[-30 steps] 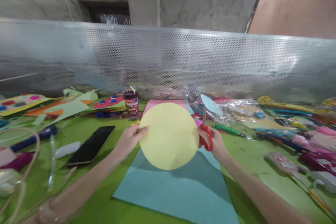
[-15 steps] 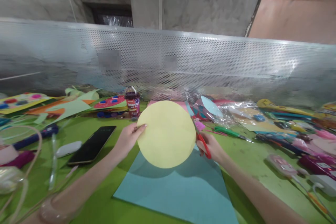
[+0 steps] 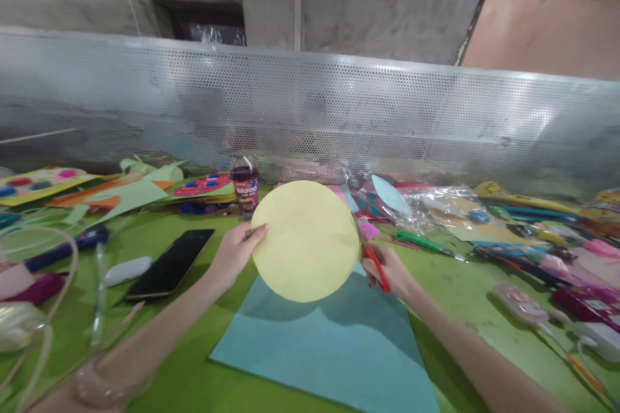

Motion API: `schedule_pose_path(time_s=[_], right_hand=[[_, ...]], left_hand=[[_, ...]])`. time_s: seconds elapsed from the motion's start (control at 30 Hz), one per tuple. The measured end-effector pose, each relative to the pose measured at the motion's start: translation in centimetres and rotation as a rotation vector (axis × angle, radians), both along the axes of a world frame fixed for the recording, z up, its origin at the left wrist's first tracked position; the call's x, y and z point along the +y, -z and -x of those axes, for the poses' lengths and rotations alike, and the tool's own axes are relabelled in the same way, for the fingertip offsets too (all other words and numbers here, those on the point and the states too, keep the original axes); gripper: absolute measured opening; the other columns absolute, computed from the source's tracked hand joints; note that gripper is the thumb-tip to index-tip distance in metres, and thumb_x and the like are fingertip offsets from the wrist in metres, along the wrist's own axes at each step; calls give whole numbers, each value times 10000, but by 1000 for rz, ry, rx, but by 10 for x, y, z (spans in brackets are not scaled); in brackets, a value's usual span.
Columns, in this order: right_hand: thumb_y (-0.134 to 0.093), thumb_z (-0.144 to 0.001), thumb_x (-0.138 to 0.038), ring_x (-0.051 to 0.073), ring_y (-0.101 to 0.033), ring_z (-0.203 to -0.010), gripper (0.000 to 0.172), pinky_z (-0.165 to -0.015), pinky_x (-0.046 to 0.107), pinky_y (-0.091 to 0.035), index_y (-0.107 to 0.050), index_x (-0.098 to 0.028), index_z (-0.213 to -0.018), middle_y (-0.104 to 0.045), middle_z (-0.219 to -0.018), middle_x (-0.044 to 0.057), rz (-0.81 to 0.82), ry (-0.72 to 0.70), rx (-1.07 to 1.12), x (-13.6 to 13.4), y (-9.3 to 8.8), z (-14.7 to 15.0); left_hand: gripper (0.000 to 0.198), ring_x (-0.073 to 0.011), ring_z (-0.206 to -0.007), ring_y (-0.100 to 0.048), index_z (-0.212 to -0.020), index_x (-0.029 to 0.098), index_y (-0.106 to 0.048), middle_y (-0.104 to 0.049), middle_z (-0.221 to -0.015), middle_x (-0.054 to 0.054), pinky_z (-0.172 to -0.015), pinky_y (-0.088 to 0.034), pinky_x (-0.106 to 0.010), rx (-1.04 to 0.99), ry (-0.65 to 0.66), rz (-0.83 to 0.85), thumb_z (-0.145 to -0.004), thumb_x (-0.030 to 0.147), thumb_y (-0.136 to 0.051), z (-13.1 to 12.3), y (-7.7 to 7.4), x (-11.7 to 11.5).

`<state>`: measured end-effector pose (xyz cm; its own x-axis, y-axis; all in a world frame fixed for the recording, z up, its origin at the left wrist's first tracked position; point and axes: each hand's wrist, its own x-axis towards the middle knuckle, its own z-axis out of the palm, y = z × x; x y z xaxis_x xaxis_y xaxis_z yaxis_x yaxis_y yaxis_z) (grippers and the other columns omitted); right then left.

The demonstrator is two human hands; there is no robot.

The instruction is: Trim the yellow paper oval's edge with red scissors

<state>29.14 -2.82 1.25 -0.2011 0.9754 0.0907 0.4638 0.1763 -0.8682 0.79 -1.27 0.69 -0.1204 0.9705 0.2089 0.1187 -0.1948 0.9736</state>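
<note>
A round pale yellow paper (image 3: 306, 242) is held up above a light blue sheet (image 3: 324, 342). My left hand (image 3: 237, 255) pinches its left edge between thumb and fingers. On the other side, my right hand (image 3: 390, 271) is closed round the red handles of a pair of scissors (image 3: 376, 264). The blades point up and away, close beside the right edge of the circle. Whether they touch the paper is hard to tell.
On the green table (image 3: 194, 335), a black phone (image 3: 172, 264) and a white case (image 3: 128, 271) lie left. A cup with a straw (image 3: 245, 188) stands behind. A green cutter (image 3: 426, 243), plastic wrapping (image 3: 431, 203) and cables (image 3: 581, 361) lie right.
The yellow circle has shifted slightly left and up, tilting a little, and my left hand has moved with it. My right hand and the scissors are almost where they were.
</note>
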Motion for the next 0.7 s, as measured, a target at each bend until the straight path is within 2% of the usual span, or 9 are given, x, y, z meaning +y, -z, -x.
schedule_pose_path(time_s=[0.7], right_hand=[[-417,-647,-192,75,-452,-343,70,-351,187,-386,-371,-181,-595,-432,-404,-78,10,7,13,0,1,3]], left_hand=[[396,-245,-736,-625,-941,142,-604,-681,-843,-79,-635,-485,-325,-30,18,25,-678,436,-566,0,-2,-2]])
